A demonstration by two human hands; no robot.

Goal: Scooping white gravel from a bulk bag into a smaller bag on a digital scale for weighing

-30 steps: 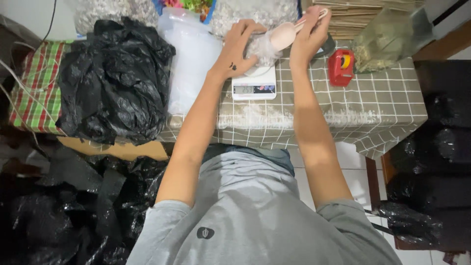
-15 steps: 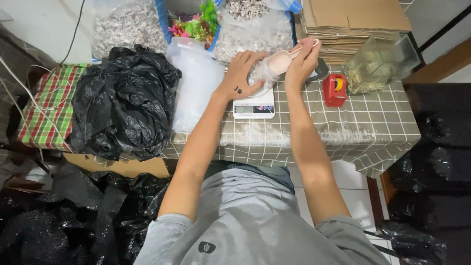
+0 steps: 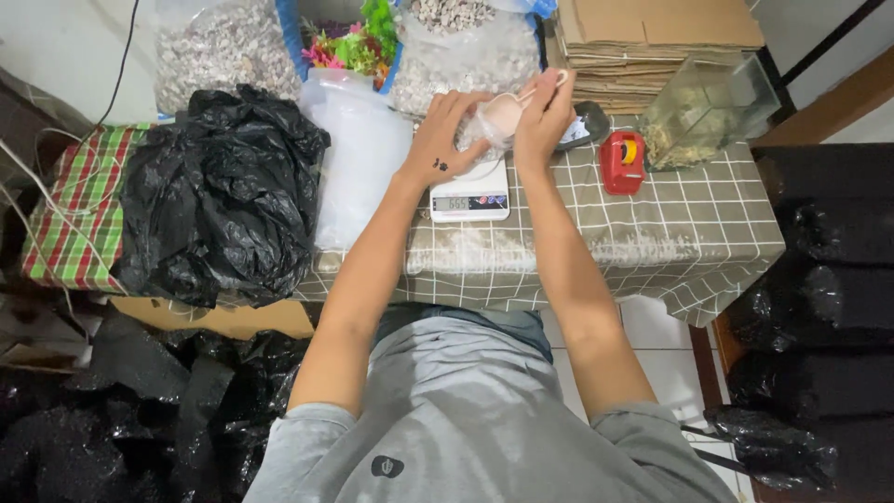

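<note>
We see a table (image 3: 652, 233) under a grey checked cloth, carrying a white digital scale (image 3: 470, 194), red tape dispenser (image 3: 621, 161), glass tank (image 3: 708, 112) (far-right corner), cardboard stack (image 3: 652, 37).

A bench (image 3: 652, 233) under a grey-green checked cloth fills the middle of the frame, evenly lit. White floor tiles (image 3: 656, 340) show below its right edge. A pale wall (image 3: 56, 42) takes the upper left corner, with a thin black cable (image 3: 119, 65) hanging down it. Dark wooden furniture (image 3: 829, 102) crosses the upper right.
</note>
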